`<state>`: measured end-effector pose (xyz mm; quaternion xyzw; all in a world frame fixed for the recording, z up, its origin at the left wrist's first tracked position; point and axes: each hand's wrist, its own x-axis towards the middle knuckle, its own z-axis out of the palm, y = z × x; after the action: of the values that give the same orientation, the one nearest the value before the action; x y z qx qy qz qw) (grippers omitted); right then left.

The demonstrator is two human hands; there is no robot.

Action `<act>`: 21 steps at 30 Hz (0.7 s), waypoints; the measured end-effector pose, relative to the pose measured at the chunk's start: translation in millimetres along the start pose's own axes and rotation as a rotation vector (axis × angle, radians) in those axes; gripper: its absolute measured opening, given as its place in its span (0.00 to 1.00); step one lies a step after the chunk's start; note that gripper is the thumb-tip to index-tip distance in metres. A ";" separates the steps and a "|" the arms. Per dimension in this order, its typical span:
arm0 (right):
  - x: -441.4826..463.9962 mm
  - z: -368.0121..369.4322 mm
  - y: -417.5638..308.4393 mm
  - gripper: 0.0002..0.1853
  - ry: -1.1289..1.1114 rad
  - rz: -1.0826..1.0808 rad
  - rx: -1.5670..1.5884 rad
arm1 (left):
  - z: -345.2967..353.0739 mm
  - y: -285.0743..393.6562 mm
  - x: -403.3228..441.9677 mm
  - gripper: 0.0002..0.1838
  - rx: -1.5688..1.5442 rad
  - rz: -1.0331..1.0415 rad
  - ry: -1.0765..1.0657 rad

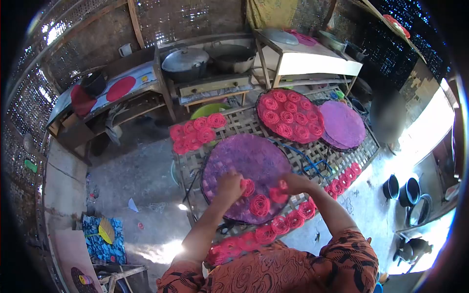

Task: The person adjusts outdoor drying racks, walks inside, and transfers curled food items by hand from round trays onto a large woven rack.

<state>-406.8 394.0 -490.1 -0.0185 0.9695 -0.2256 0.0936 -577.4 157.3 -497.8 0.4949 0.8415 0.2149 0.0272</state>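
A round purple mesh tray (244, 156) lies on a woven bamboo table. My left hand (231, 187) is closed at the left edge of a pink rosette (248, 187) of coiled, noodle-like strands, low over the tray. On the right of the tray, my right hand (294, 184) pinches another pink rosette (279, 194), which looks blurred and partly hangs below the fingers. Between and below the hands, a third rosette (260, 205) rests flat on the purple surface. Along the table's near edge runs a row of similar rosettes (280, 225).
Beyond the tray, a round tray full of rosettes (290, 116) sits beside bare purple discs (344, 124). More loose rosettes (191, 134) lie at the table's far left corner. Blue cord (311, 163) crosses the slats (234, 122). Large pots (185, 62) stand at the back wall.
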 end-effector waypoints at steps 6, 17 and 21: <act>55.8 -83.4 -34.6 0.12 0.110 0.108 0.667 | -35.2 10.3 -31.4 0.15 -0.778 -0.234 -0.164; 310.4 -13.2 20.1 0.18 0.551 0.174 0.585 | -41.7 -46.5 -94.1 0.15 -1.218 -0.594 0.371; 276.0 -15.9 -27.5 0.17 0.755 0.004 0.201 | -60.7 -36.8 -96.1 0.13 -1.445 -0.647 0.497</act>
<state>-680.9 354.7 -511.7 0.0770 0.9089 -0.3104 -0.2677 -574.4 40.4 -473.1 0.0270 0.5785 0.7872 0.2120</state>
